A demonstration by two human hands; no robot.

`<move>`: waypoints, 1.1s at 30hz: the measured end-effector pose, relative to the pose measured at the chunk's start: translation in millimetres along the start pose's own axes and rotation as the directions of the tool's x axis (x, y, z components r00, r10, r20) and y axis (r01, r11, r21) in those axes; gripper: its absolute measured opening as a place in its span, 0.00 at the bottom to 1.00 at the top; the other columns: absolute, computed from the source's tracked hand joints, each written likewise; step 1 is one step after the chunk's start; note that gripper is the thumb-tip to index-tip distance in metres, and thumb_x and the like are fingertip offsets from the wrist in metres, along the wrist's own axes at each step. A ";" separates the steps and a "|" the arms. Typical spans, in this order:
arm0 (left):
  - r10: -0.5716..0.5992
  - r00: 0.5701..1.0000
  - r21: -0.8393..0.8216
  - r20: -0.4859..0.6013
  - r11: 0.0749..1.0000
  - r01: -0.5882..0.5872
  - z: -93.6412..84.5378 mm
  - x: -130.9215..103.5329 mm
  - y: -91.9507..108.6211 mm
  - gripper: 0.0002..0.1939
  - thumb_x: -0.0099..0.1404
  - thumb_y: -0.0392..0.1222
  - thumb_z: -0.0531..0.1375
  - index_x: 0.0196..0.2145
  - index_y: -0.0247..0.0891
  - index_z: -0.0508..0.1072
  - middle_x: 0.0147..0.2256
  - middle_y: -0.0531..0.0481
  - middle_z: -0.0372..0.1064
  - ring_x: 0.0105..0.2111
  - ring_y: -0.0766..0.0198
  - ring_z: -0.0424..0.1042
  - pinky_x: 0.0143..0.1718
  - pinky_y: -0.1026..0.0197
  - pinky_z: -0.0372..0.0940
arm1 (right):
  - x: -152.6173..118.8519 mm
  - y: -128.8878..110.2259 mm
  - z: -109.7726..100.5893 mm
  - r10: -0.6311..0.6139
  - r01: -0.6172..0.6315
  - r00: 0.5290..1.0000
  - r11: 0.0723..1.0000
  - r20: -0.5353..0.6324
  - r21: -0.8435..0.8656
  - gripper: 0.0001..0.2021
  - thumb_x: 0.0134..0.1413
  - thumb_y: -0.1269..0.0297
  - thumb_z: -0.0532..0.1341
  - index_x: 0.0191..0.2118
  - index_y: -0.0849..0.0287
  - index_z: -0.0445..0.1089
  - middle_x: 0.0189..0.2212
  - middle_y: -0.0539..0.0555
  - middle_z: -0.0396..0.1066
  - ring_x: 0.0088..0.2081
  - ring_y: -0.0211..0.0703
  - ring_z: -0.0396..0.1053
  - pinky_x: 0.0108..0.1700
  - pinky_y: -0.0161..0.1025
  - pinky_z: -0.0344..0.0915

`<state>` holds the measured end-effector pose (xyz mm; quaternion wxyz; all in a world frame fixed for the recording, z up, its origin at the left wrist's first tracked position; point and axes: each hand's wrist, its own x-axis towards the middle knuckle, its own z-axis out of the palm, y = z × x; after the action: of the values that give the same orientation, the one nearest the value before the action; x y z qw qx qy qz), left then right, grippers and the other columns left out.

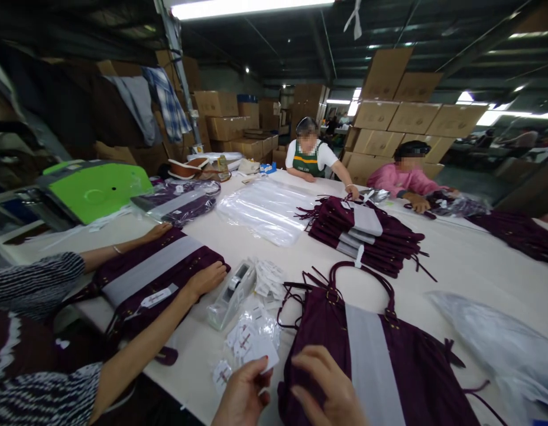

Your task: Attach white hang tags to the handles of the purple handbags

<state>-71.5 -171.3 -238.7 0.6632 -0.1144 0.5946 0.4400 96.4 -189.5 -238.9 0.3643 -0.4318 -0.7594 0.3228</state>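
Between thumb and fingers, my left hand (245, 393) pinches a white tag (265, 354) at the bottom centre. My right hand (327, 384) is just to the right, its fingers apart and curved, over the left part of a dark purple handbag (415, 361). The bag lies flat with a grey-white strip (373, 355) round its middle and its handles pointing away from me. Left of the bag are loose printed tags (242, 337) on clear plastic, a heap of white tags (270, 278) and a clear tape dispenser (232, 293).
At the left, another person's hands (207, 277) rest on a wrapped purple bag (153, 266). Stacked purple bags (366, 236) and clear plastic bags (265, 207) lie beyond. Two people work across the table. More clear plastic (499, 337) is at the right.
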 end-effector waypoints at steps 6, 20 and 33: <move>0.003 0.997 0.051 0.080 0.999 -0.007 -2.5 2.3 -15.9 0.05 0.44 0.32 0.59 0.21 0.36 0.65 0.16 0.55 0.61 0.18 0.70 0.60 0.20 0.67 0.50 | 31.4 22.2 44.4 -0.420 0.346 0.905 0.820 -0.069 -0.456 0.15 0.53 0.75 0.49 0.44 0.61 0.66 0.37 0.59 0.69 0.39 0.44 0.66 0.36 0.39 0.67; 0.298 0.954 0.434 0.003 0.859 -0.270 13.5 116.2 61.3 0.11 0.54 0.51 0.55 0.27 0.40 0.64 0.19 0.56 0.60 0.15 0.70 0.55 0.18 0.66 0.46 | 34.4 24.8 63.3 -0.480 0.419 0.877 0.740 0.023 -0.526 0.16 0.58 0.74 0.42 0.37 0.62 0.67 0.28 0.55 0.70 0.26 0.39 0.63 0.27 0.35 0.60; 0.365 0.930 0.530 0.025 0.784 -0.322 16.0 141.6 73.7 0.09 0.47 0.41 0.59 0.17 0.40 0.61 0.12 0.58 0.52 0.14 0.68 0.55 0.17 0.65 0.46 | 54.0 51.9 99.3 -0.044 0.055 0.996 0.989 0.081 -0.139 0.10 0.51 0.71 0.52 0.30 0.58 0.69 0.25 0.52 0.70 0.28 0.39 0.69 0.30 0.32 0.63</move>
<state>-126.9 -53.9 -333.0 0.5534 0.1642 0.7284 0.3689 16.0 -137.1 -318.2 0.3108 -0.4246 -0.8045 0.2755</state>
